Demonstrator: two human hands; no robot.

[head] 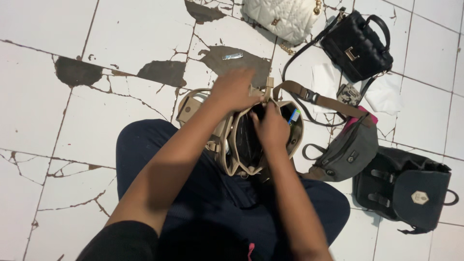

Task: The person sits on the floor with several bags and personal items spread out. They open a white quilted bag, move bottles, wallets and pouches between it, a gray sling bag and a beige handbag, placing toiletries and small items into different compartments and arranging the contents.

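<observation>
Head view: the person sits on a cracked white tile floor with a beige bag resting on the lap, its mouth open and dark lining showing. The left hand is closed around the top edge of the bag near the beige strap, holding the opening up and apart. The right hand is curled with the fingers dipped into the open compartment; whether it grips anything inside cannot be told. A blue toothbrush stands in the pocket just beside the right hand. Judgement: the work goes best if the left hand keeps the rim taut and wide so the right hand can feel along the lining without snagging the toothbrush. Around the person: a grey waist bag, a black backpack, a black handbag, a white quilted bag, and a small metal clip on the floor, apart from the hands.
</observation>
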